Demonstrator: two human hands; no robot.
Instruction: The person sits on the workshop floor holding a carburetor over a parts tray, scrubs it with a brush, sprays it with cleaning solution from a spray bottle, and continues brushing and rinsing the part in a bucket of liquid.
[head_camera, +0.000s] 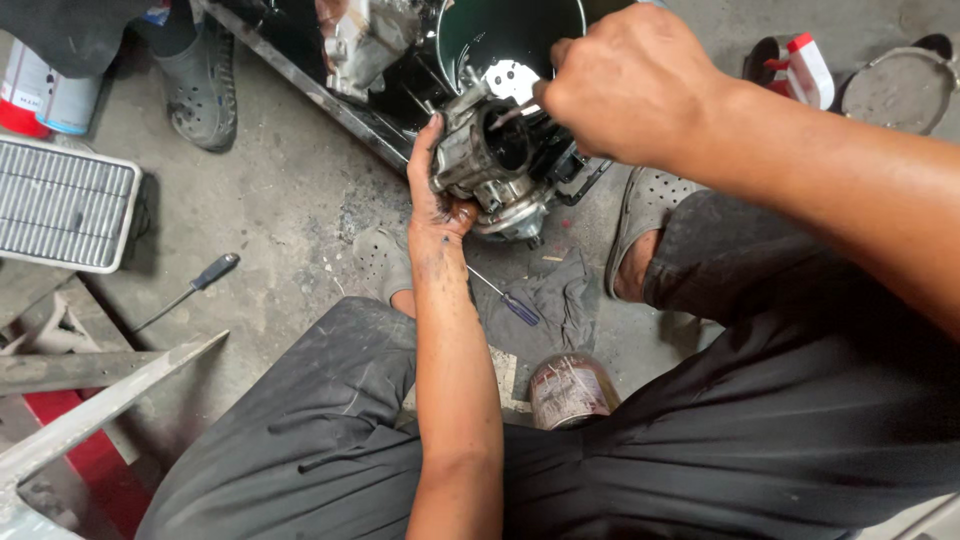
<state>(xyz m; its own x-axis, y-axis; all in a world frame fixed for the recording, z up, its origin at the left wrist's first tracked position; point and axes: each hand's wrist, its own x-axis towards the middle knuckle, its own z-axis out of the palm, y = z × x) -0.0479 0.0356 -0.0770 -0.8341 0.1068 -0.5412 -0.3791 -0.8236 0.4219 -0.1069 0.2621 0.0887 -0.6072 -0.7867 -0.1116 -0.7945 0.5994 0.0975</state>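
The right hand (625, 85) hides whatever thin tool it grips. The green bucket (500, 35) is cut off at the top edge. The left hand (437, 190) covers the metal part's (490, 160) near side.

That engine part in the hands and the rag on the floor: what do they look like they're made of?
The engine part, cupped by the left hand, looks like cast metal, probably aluminium: dull grey, rough, grimy, with a shinier rounded base. The rag looks like woven cloth, dark grey and crumpled into soft folds. What the right hand grips is too hidden to judge.

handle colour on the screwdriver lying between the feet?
Blue, on the screwdriver resting on the grey rag. Head view, the only one, shows it clearly.
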